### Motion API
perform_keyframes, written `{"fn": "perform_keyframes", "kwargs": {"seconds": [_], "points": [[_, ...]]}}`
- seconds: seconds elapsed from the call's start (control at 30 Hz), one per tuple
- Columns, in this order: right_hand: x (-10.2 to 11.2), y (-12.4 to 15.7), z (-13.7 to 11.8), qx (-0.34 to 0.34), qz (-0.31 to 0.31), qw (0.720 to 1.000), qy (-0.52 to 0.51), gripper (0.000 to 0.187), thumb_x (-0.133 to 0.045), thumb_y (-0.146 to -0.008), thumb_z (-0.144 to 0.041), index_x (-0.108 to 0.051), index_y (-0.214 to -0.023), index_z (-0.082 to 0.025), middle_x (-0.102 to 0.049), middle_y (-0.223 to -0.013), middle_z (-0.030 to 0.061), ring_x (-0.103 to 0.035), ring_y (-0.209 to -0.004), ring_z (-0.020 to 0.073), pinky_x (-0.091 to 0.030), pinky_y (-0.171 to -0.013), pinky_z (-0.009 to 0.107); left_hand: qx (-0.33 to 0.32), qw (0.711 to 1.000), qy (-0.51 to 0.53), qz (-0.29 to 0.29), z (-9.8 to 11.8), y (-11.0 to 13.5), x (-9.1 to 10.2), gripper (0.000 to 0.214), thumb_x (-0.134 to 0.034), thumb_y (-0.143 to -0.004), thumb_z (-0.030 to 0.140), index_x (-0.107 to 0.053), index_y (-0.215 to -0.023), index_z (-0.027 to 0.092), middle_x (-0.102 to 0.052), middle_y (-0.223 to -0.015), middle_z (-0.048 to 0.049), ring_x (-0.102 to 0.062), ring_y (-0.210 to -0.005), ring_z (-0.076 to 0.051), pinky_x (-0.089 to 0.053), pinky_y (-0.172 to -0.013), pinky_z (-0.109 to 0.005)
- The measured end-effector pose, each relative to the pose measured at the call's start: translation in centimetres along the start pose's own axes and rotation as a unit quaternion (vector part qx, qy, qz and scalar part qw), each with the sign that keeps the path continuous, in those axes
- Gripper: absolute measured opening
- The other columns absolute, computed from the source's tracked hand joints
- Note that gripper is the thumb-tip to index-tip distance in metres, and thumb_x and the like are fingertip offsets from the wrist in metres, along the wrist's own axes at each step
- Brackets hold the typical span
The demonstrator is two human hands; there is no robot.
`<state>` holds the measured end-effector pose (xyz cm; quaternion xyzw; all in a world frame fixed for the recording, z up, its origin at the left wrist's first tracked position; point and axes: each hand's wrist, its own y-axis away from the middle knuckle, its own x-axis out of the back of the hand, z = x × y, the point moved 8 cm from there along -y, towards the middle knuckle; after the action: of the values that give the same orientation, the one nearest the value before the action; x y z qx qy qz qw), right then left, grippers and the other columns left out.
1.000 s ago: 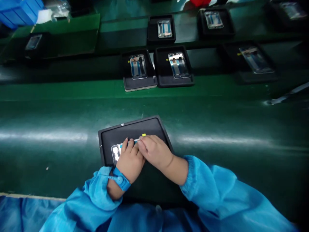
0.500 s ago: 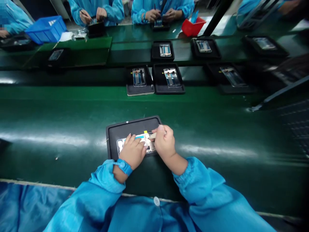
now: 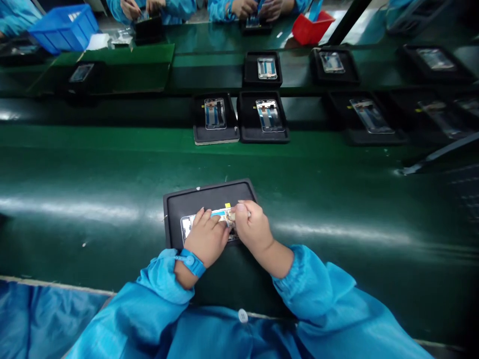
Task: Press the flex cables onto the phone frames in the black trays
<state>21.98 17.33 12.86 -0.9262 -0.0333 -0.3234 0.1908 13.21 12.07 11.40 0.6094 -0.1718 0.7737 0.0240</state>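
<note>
one phone frame (image 3: 186,226) in one black tray (image 3: 209,196) — hazards and surroundings

the frame lies inside the tray, directly before the person, long side running left to right. the left hand (image 3: 207,236) is spread over its middle, fingers resting on it and gripping nothing. the right hand (image 3: 255,225) is clenched at the frame's right end, thumb and finger apparently pinching a small pale item (image 3: 232,217), mostly hidden.

caution: the frame could shift if left-hand pressure eases while the right hand pushes. the pale item could skid and mark a part if pressed too hard. the yellow tab (image 3: 228,205) sits just beside the right fingers — a careless sweep could crease it. the tray could slide, as the green bench (image 3: 112,169) looks smooth.

surface: the bench is glossy, streaked with reflected light. beyond stand a left-hand neighbor tray (image 3: 216,136) and a right-hand neighbor tray (image 3: 264,136), each bearing a similar frame.

room: a blue bin (image 3: 63,31) stands far left, a red bin (image 3: 311,31) right of center. between them, co-workers' hands (image 3: 244,9) work over black trays.
</note>
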Motion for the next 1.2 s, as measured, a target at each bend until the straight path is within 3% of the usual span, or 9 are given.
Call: {"fn": "perform_keyframes", "kwargs": {"seconds": [0.13, 0.23, 0.37, 0.47, 0.63, 0.77, 0.93, 1.1, 1.2], "points": [[-2.1, -0.2, -2.3, 0.092, -0.100, 0.990, 0.032, 0.030, -0.030, -0.084, -0.031, -0.054, -0.069, -0.021, -0.064, -0.066, 0.0079, -0.061, -0.064, 0.0198, -0.047, -0.064, 0.032, -0.008, 1.000, -0.010, -0.003, 0.3, -0.2, -0.1, 0.022, -0.047, -0.081, 0.024, -0.064, -0.092, 0.015, -0.064, -0.087, -0.0064, -0.053, -0.098, -0.026, -0.035, -0.096, -0.045], [-2.3, -0.4, -1.6, 0.033, -0.098, 0.995, -0.014, 0.027, -0.036, -0.080, -0.037, -0.053, -0.067, -0.021, -0.063, -0.066, 0.0082, -0.060, -0.065, 0.0201, -0.047, -0.067, 0.033, -0.030, 0.999, -0.014, -0.027, 0.3, 0.6, 0.4, 0.023, -0.050, -0.080, 0.027, -0.063, -0.094, 0.015, -0.064, -0.088, -0.0063, -0.052, -0.099, -0.027, -0.034, -0.096, -0.046], [-0.6, -0.5, 2.5, -0.163, -0.010, 0.978, -0.127, 0.030, -0.035, -0.082, -0.046, -0.048, -0.073, -0.020, -0.061, -0.064, 0.0022, -0.059, -0.054, 0.0141, -0.048, -0.055, 0.027, -0.049, 0.996, -0.040, -0.061, -1.1, 3.8, 1.5, 0.028, -0.054, -0.077, 0.039, -0.062, -0.095, 0.019, -0.062, -0.095, -0.0052, -0.051, -0.100, -0.029, -0.035, -0.093, -0.052], [1.4, 0.0, 5.9, -0.299, 0.105, 0.918, -0.239, 0.036, -0.032, -0.081, -0.054, -0.043, -0.083, -0.020, -0.057, -0.061, -0.0031, -0.054, -0.040, 0.0111, -0.046, -0.040, 0.024, -0.051, 0.995, -0.079, -0.013, -2.3, 6.6, 2.8, 0.023, -0.051, -0.080, 0.033, -0.062, -0.094, 0.018, -0.063, -0.091, -0.0066, -0.054, -0.094, -0.026, -0.036, -0.092, -0.050], [4.0, -0.5, 8.4, -0.325, 0.193, 0.883, -0.280, 0.039, -0.039, -0.077, -0.058, -0.042, -0.085, -0.020, -0.055, -0.058, -0.0057, -0.054, -0.038, 0.0109, -0.046, -0.037, 0.023, -0.017, 0.992, -0.113, 0.053, -4.3, 9.1, 4.1, 0.018, -0.048, -0.082, 0.026, -0.062, -0.085, 0.015, -0.057, -0.064, -0.0046, -0.056, -0.069, -0.017, -0.044, -0.085, -0.040], [4.1, -0.2, 10.3, -0.351, 0.181, 0.881, -0.260, 0.039, -0.040, -0.077, -0.058, -0.044, -0.082, -0.019, -0.056, -0.059, -0.0042, -0.053, -0.038, 0.0112, -0.044, -0.037, 0.024, 0.073, 0.978, -0.188, 0.057, -9.1, 10.6, 5.7, 0.024, -0.047, -0.081, 0.030, -0.062, -0.080, 0.010, -0.056, -0.058, -0.0067, -0.054, -0.058, -0.018, -0.047, -0.066, -0.035], [3.6, -1.3, 11.5, -0.383, 0.119, 0.898, -0.181, 0.040, -0.038, -0.079, -0.054, -0.051, -0.082, -0.017, -0.058, -0.055, -0.0009, -0.058, -0.051, 0.0143, -0.046, -0.052, 0.026, 0.308, 0.908, -0.280, 0.049, -18.5, 10.8, 8.9, 0.037, -0.038, -0.082, 0.038, -0.064, -0.078, 0.011, -0.058, -0.058, -0.0097, -0.056, -0.058, -0.023, -0.042, -0.055, -0.032], [0.3, -8.7, 7.9, -0.260, -0.074, 0.962, -0.019, 0.035, -0.040, -0.083, -0.037, -0.054, -0.106, -0.015, -0.064, -0.088, 0.0085, -0.061, -0.080, 0.0204, -0.047, -0.072, 0.033, 0.453, 0.829, -0.319, 0.077, -23.1, 8.0, 10.3, 0.047, -0.031, -0.082, 0.042, -0.063, -0.088, 0.008, -0.055, -0.056, -0.0108, -0.054, -0.059, -0.027, -0.039, -0.054, -0.036], [-2.8, -13.9, 4.6, -0.100, -0.133, 0.970, 0.175, 0.033, -0.039, -0.084, -0.026, -0.054, -0.113, -0.017, -0.053, -0.115, 0.0132, -0.051, -0.100, 0.0263, -0.041, -0.082, 0.039, 0.365, 0.878, -0.299, 0.082, -21.0, 5.4, 7.8, 0.045, -0.033, -0.081, 0.042, -0.060, -0.093, 0.008, -0.058, -0.063, -0.0117, -0.054, -0.064, -0.027, -0.040, -0.061, -0.038]]}}
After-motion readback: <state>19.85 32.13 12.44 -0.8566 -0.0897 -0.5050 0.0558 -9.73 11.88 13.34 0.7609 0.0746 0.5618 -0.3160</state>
